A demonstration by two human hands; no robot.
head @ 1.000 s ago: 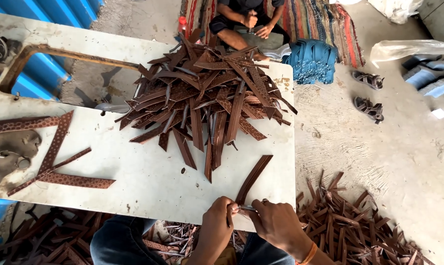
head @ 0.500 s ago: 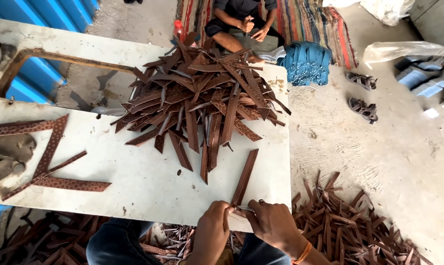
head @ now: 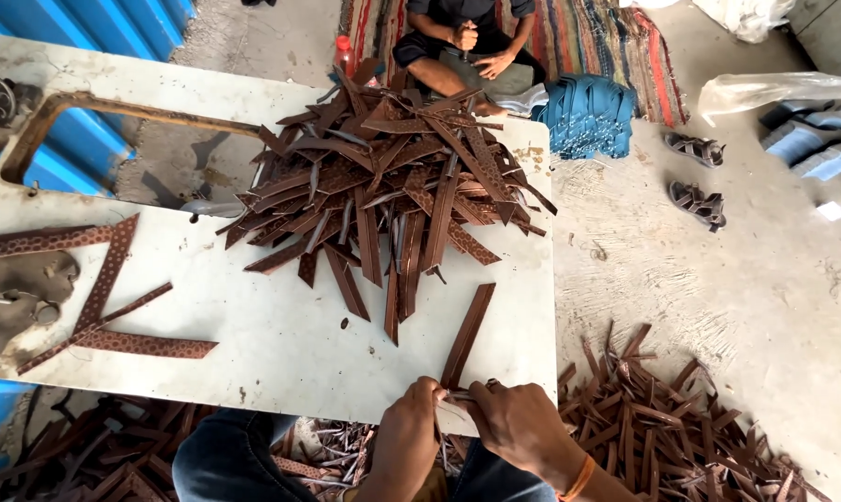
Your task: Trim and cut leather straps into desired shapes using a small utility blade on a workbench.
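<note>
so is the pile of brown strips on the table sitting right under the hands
No, the pile of brown strips lies at the far side of the white table, while both hands work at its near edge.

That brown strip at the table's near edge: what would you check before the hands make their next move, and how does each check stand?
1. Both hands on the strip: left hand and right hand meet at the near end of the brown strip. Ok.
2. Strip separate from the pile of strips: ok.
3. Bare white table around the strip: ok.
4. Firmness of the grip: fingers hide it. Cannot tell.
5. Seated person away from the hands: beyond the table's far edge. Ok.
6. Floor beside the table: covered in scattered strips. Not ok.
</note>
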